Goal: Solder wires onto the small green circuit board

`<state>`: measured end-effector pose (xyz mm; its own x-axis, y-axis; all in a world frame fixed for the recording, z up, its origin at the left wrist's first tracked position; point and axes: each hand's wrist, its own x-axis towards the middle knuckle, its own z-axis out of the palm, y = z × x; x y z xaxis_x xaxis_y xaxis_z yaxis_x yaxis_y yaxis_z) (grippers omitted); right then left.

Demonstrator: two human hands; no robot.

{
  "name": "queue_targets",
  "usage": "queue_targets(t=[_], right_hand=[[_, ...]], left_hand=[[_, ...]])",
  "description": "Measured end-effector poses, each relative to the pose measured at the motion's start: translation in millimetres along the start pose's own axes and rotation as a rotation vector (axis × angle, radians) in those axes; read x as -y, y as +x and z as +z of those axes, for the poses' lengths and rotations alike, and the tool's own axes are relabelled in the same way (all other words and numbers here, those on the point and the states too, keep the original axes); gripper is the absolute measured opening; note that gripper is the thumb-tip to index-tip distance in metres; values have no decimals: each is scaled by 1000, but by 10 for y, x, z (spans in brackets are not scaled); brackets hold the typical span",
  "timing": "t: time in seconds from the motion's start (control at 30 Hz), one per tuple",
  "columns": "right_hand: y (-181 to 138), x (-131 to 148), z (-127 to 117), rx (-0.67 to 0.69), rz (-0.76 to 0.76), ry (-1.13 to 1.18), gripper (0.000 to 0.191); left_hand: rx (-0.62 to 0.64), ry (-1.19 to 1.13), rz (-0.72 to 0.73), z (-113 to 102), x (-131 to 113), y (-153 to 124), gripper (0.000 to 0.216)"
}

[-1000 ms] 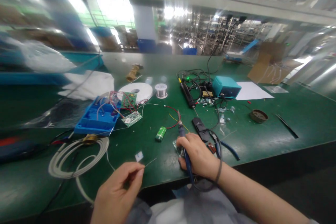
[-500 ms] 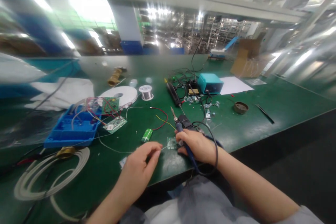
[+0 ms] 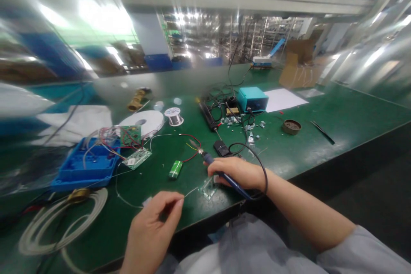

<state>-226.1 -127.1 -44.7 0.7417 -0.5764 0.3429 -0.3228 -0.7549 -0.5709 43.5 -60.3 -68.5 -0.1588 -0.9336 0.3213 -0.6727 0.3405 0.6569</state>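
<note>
Lower centre of the frame: the left hand [image 3: 154,227] has thumb and forefinger pinched together on a thin, pale solder wire [image 3: 192,190]. The wire is fine, nearly straight and silvery, and runs up and to the right from the fingers [image 3: 178,202] to a small clear-and-green circuit piece [image 3: 208,187] lying on the green desk [image 3: 337,145] near its front edge.

Centre of the frame: the right hand [image 3: 239,173] is closed around a soldering iron [image 3: 212,163] with a blue grip; its metal tip points to the upper left, raised above the desk, away from the circuit piece. The iron's black cord [image 3: 261,167] loops over the wrist. The circuit piece sits just below and left of the right hand's fingers; whether they touch it cannot be told.

Left of the hands: a green cylindrical battery [image 3: 175,168] with red and yellow leads, a blue plastic tray [image 3: 85,169] carrying wired circuit boards, and a coil of white tubing [image 3: 61,222] at lower left.

Upper centre: a solder spool [image 3: 174,116] and a teal soldering station [image 3: 253,98].
</note>
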Motion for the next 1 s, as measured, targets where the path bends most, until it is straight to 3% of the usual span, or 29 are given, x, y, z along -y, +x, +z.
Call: queue_targets(t=[0.13,0.23,0.3,0.43,0.6,1.0], right_hand=[[-359,252,-22,-509,76,165,23],[-750,414,216,-807,103,275,29],[-962,480,454,-919,196,261,31],[-1177,558,857,-992,517,414,29],[-1171,633,1012,-1110,705,539,20],[-1082,545,1039,-1079,737,523,22]], left_hand=[[-6,-14,110,129,-146,84,8],[24,-11,169,264,-247,189,6],[60,-12,195,376,-287,233,7],[131,-5,133,582,-278,238,11],[147,3,28,690,-225,224,11],[132,88,100,717,-235,296,15]])
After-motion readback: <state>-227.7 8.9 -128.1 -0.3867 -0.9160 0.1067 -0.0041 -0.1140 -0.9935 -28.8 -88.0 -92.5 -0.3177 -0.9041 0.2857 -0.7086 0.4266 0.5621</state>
